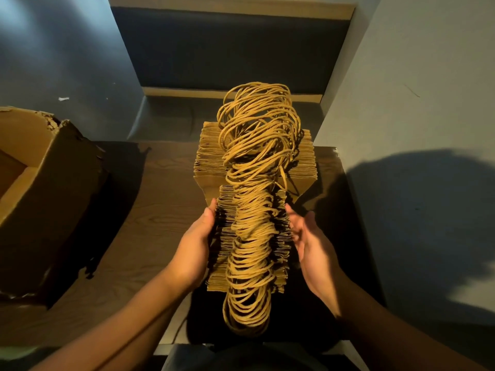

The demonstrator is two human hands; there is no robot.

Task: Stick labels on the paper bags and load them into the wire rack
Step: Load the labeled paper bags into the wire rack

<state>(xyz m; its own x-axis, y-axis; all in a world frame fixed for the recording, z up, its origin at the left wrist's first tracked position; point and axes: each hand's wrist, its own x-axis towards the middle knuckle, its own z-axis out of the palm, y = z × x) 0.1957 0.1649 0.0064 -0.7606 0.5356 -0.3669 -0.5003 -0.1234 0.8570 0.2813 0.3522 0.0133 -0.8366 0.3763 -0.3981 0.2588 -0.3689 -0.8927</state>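
Single head-worn view, wide-angle, looking forward and steeply down over the bench (150,210) from its near edge. Close range: forearms enter from the bottom, both hands mid-frame. Far edge and cushioned seat (230,49) beyond at top. No second view to overlap.

Café or restaurant booth: padded bench seat (233,49), wood-grain table (150,210), torn cardboard box (53,183).

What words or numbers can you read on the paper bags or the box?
None: no words or numbers can be read here.
Row of flat brown paper bags with twisted paper handles: plain edges, no label showing.
Torn brown cardboard box: plain side, no print visible.
Dark wood-grain table: no writing.
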